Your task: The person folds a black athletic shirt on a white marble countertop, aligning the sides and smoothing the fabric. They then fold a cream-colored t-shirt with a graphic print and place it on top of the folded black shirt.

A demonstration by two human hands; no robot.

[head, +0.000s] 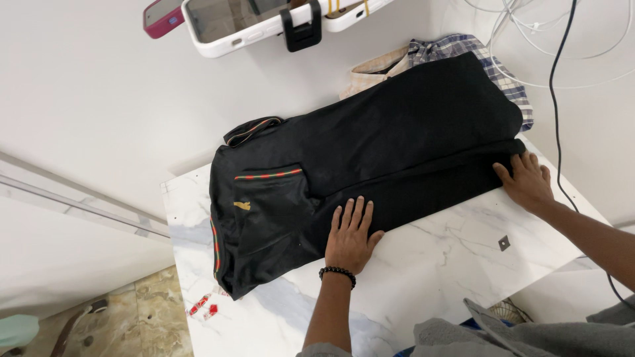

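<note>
Black shirt (370, 158) under both flat palms

Black shirt (370, 152), red-green striped trim; blue plaid cloth (493, 66); white marble-veined table (450, 258); black bead bracelet (337, 273).

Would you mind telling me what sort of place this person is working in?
Probably a room in a home, used as a makeshift folding station. A black garment lies on a white marble-patterned table against a plain white wall, phones are clamped overhead, and a tiled floor shows below.
</note>
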